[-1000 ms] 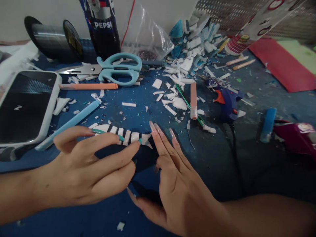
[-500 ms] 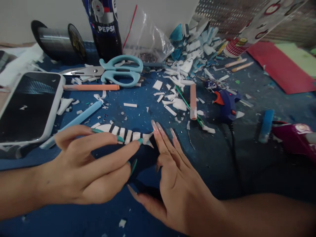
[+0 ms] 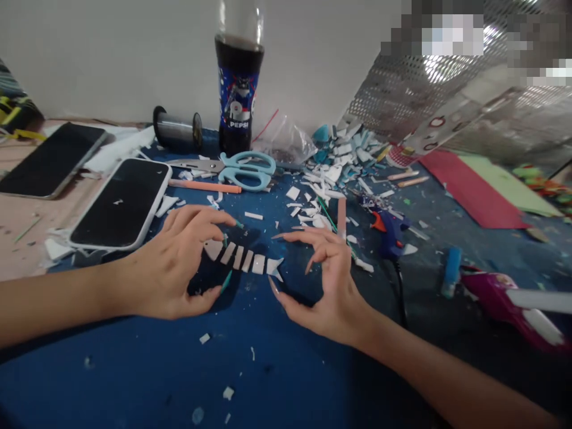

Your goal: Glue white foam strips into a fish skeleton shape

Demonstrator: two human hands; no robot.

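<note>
A row of separate white pieces lies on the blue tabletop in the shape of a fish. Its head piece (image 3: pixel 213 249) is at the left, several body strips (image 3: pixel 238 257) follow with gaps between them, and a forked tail piece (image 3: pixel 274 267) ends the row at the right. My left hand (image 3: pixel 183 262) curves around the head end, fingers apart, with nothing in its grasp. Beside the tail, my right hand (image 3: pixel 326 280) is spread with thumb and fingers apart, also holding nothing. Whether any fingertip touches a piece is hard to tell.
Behind my hands lie blue-handled scissors (image 3: pixel 248 170), an orange marker (image 3: pixel 205 186) and a white-edged phone (image 3: pixel 123 202). A Pepsi bottle (image 3: pixel 238 89) stands at the back near a heap of white and blue scraps (image 3: pixel 344 155). Glue guns, one blue (image 3: pixel 391 233), one magenta (image 3: pixel 496 289), are right.
Both hands have drawn back from the fish-shaped row and opened around its ends, uncovering more pieces. The view has lifted and widened, showing the whole bottle and a second phone.
</note>
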